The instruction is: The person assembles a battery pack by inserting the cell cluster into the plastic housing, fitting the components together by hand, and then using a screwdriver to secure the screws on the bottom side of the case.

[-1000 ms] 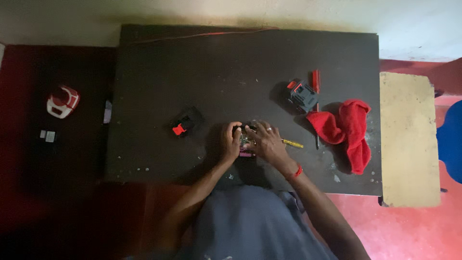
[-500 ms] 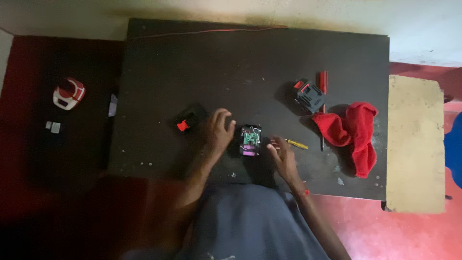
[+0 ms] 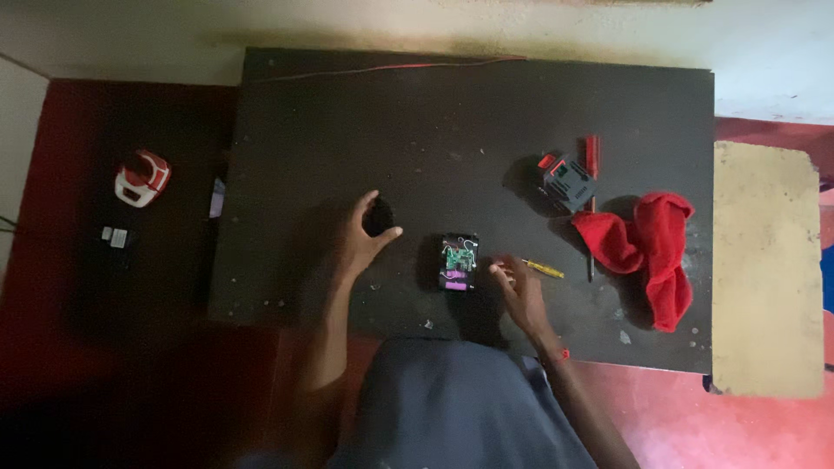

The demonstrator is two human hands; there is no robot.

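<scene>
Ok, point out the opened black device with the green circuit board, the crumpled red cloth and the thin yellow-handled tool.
Opened black device with green circuit board (image 3: 458, 260): head view, on the exposed board.
Crumpled red cloth (image 3: 647, 247): head view, on its middle fold.
Thin yellow-handled tool (image 3: 547, 270): head view, on the yellow handle.

Open device (image 3: 458, 261) on table (image 3: 434, 113) btwn hands; cloth (image 3: 647, 247) right.

Table's (image 3: 347, 122) far half open; battery pack (image 3: 569, 181), cloth (image 3: 647, 247) block right.
</scene>
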